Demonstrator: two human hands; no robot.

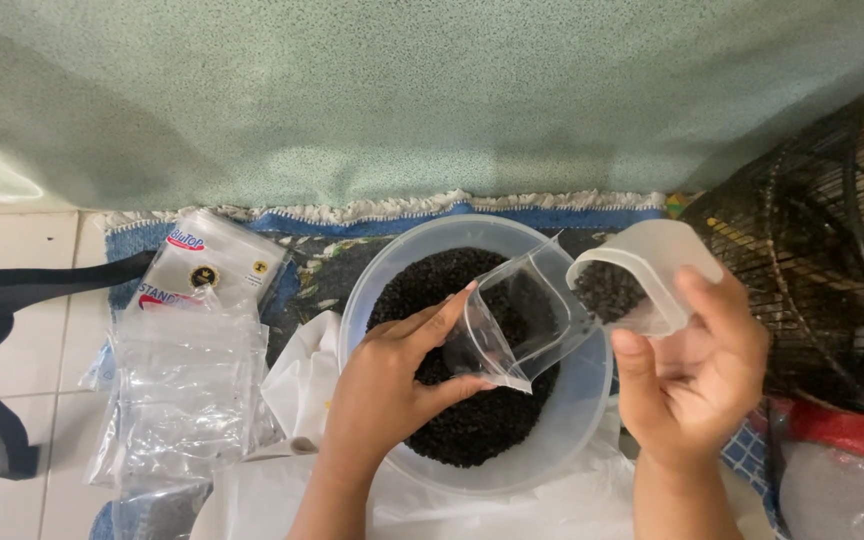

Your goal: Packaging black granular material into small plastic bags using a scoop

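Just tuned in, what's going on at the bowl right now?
A person is working over a clear plastic bowl filled with small black grains. The left hand holds a small clear bag open above the bowl. The right hand tilts a translucent scoop, loaded with the same grains, toward the bag's mouth. The bag looks almost empty. A stack of empty clear bags lies to the left on the floor.
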